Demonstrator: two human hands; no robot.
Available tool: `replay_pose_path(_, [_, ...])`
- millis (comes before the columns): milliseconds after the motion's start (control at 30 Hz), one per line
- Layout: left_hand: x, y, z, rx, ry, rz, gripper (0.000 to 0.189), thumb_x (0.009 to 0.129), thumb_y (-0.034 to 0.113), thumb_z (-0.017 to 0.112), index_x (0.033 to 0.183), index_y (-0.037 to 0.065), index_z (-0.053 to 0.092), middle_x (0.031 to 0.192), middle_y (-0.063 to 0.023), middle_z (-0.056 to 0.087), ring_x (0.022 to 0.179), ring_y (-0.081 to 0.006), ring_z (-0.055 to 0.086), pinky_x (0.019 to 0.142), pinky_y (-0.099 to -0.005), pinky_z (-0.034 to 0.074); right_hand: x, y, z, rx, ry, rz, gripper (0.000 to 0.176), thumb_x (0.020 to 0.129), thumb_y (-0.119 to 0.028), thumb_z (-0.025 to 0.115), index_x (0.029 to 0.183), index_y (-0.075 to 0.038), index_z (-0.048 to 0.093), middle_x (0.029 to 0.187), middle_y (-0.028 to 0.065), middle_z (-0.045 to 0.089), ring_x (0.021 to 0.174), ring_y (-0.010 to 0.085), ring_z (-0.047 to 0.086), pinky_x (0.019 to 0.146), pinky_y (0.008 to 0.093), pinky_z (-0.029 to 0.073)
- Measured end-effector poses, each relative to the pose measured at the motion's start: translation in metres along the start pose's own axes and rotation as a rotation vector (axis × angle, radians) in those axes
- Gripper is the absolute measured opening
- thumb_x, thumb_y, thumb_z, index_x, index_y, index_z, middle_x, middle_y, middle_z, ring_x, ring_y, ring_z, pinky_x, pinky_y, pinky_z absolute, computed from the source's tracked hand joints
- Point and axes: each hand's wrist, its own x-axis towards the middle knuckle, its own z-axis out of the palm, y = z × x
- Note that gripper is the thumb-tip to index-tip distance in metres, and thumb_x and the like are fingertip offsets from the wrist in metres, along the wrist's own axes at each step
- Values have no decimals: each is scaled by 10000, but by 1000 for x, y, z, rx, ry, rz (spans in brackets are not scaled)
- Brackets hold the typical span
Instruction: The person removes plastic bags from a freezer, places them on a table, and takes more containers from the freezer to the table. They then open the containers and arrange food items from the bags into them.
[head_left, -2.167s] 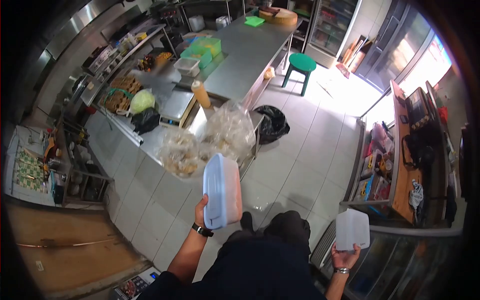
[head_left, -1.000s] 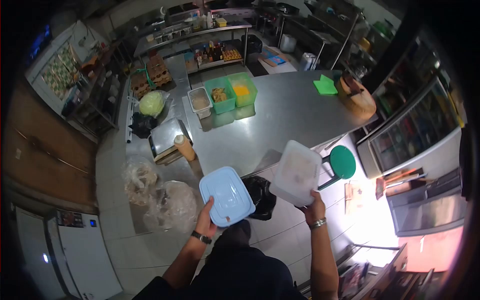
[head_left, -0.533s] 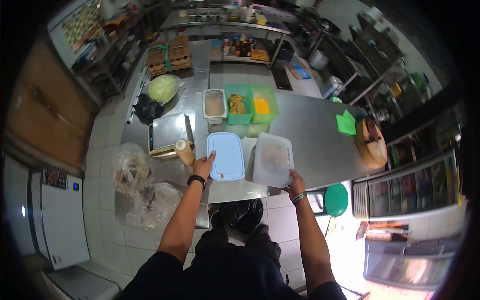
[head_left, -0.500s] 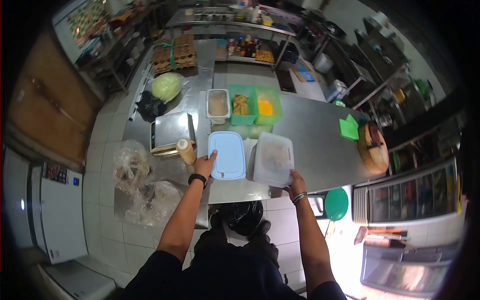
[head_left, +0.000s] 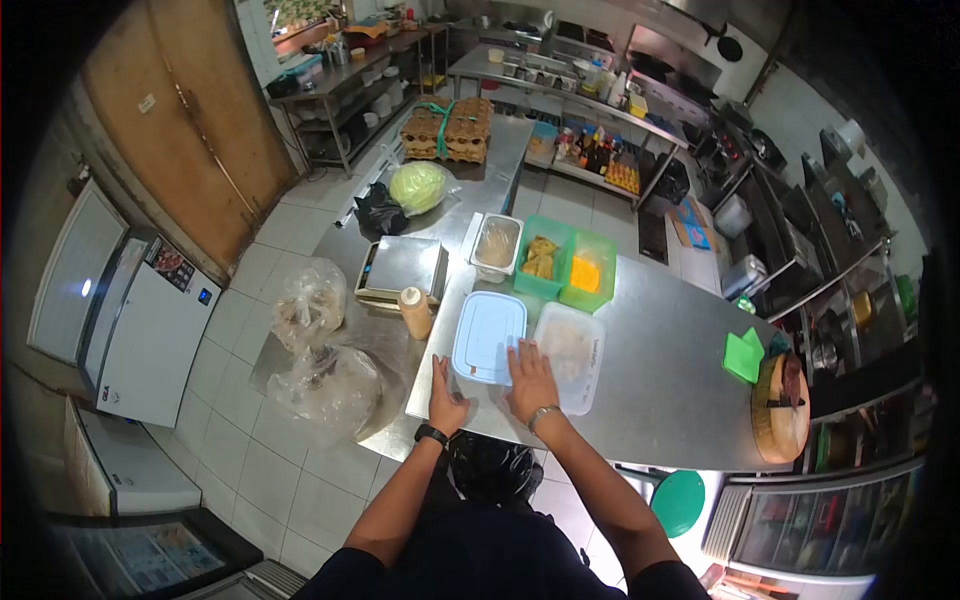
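Observation:
A container with a light blue lid (head_left: 490,335) lies on the steel table (head_left: 670,350). My left hand (head_left: 446,400) is at its lower left corner, fingers apart, holding nothing. Between the blue lid and a translucent white container (head_left: 572,355) is my right hand (head_left: 530,382), its fingers spread and holding nothing; its fingertips are by the blue lid's right edge. Behind them stand a steel tray (head_left: 497,244) and two green containers, one with brownish food (head_left: 541,258), the other with something orange (head_left: 586,274).
At left are a scale (head_left: 405,270), a sauce bottle (head_left: 415,312), plastic bags (head_left: 325,390), a black bag (head_left: 380,210) and a cabbage (head_left: 418,188). Egg trays (head_left: 447,130) stand farther back. A round wooden block (head_left: 781,410) sits at the right end.
My right hand has let go of the white container and moved left beside the blue lid. My left hand has come off the lid to its lower left corner. The view has turned.

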Motion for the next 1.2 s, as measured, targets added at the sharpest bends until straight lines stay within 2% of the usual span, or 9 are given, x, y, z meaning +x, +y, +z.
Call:
replay_pose_path(67, [-4,26,8,-42,-11,-78,1246,641,-107,704,1534,74,-146,1582,-235,179,1445,-319,273,1084,-346,389,21,12,39,-355,33,-311,649,860,-128,556,1452,31,344,1466,300,374,1399,419,322,1155,507,255])
replay_pose_path(200, [-6,25,23,-13,33,-33,1379,610,35,841,1511,52,-202,1571,-300,141,1424,-383,294,1107,-363,363,39,7,30,-297,-248,-378,561,930,-130,402,1437,96,324,1425,393,364,1317,504,406,1087,533,356])
replay_pose_path(600, [6,35,17,3,72,-117,1516,596,322,930,1452,-30,-271,1489,-293,327,1353,-346,418,1105,-387,362,66,-5,49,-264,-520,-232,764,880,-261,603,1436,152,280,1389,464,341,1251,569,443,1044,540,418])
replay_pose_path(767, [8,20,26,87,139,50,1468,626,310,914,1463,-39,-240,1472,-308,334,1348,-358,412,1105,-388,363,79,-18,-9,-432,-705,-525,584,780,-195,668,1262,92,505,1214,275,584,1178,382,542,1006,444,431])
replay_pose_path(800, [9,20,28,107,148,14,1446,628,309,915,1477,-40,-203,1465,-305,339,1347,-360,406,1109,-386,357,83,-12,-1,-378,-741,-470,771,808,-216,647,1414,135,323,1250,346,560,1227,478,492,1050,484,420])
replay_pose_path(867, [15,-1,32,54,75,-29,1383,635,301,913,1503,-44,-107,1462,-290,341,1350,-355,393,1118,-387,344,68,-19,-30,-282,-583,-342,694,865,-257,600,1435,43,342,1392,356,427,1292,463,450,1026,499,452])
replay_pose_path(1067, [15,-4,34,-58,60,-9,1251,653,267,911,1513,-38,57,1510,-248,265,1383,-321,335,1148,-416,299,73,33,-92,-28,-46,-276,540,846,-182,630,1312,56,497,1230,318,574,1054,404,640,883,425,544])
replay_pose_path(1133, [18,-13,40,-80,48,13,1249,655,268,911,1513,-34,56,1516,-250,251,1389,-324,323,1155,-418,286,61,61,-123,488,238,-78,413,863,-106,577,1226,88,550,1091,291,645,917,370,691,835,421,568])
replay_pose_path(1200, [14,8,37,-121,46,-35,1227,668,253,902,1511,-31,56,1524,-263,234,1393,-336,311,1166,-421,257,28,98,-141,853,174,202,359,870,-83,546,1177,102,567,1033,266,663,869,351,699,801,412,581])
